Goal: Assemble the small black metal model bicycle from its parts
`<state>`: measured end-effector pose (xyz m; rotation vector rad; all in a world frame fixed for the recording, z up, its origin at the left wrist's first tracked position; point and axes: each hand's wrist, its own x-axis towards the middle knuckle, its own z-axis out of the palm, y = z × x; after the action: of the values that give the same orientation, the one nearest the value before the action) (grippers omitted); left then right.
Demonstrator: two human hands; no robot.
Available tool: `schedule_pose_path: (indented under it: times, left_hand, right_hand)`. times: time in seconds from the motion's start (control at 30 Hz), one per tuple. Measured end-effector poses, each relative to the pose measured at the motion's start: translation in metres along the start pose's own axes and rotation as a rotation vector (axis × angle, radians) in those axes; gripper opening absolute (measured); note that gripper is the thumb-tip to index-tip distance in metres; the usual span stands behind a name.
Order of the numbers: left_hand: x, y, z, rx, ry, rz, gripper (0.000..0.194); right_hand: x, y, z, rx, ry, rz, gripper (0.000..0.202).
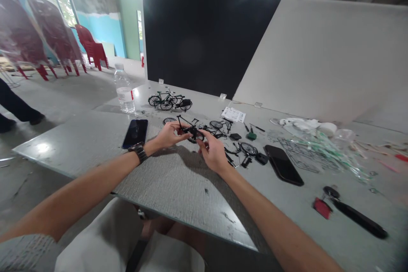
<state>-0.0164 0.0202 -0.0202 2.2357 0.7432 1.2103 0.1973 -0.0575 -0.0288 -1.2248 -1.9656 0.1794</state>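
Your L hand (pixel 168 135) pinches the blk model bike (pixel 192 130) btwn thumb & fingers; your R hand (pixel 214 150) has thumb & fingertips closed on its wheel (pixel 199 135) end, other fingers curled. Bike's btwn your two hands, over the counter (pixel 159 178), w/ loose bike parts (pixel 262 159) near your R hand & a phone (pixel 137 131) by your L wrist.

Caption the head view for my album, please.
Left hand and right hand hold a black bicycle model over a table scattered with loose bicycle parts.
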Motion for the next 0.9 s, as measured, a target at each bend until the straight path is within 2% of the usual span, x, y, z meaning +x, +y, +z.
schedule_pose_path:
  times: [0.13,0.27,0.37,0.9]
  left_hand:
    - [0.000,0.004,-0.001,-0.015,0.016,0.106,0.036]
    - [0.000,0.008,0.000,-0.099,-0.051,0.105,0.034]
    - [-0.001,0.009,0.003,-0.114,-0.023,0.110,0.033]
    - [-0.002,0.007,0.009,-0.106,-0.012,-0.010,0.027]
  right_hand:
    - [0.000,0.000,0.000,0.052,-0.023,-0.005,0.038]
    - [-0.001,0.000,-0.001,0.081,-0.035,-0.006,0.034]
    - [-0.001,0.000,-0.001,0.081,-0.033,0.006,0.034]
    - [0.000,-0.005,0.000,-0.004,0.033,-0.047,0.036]
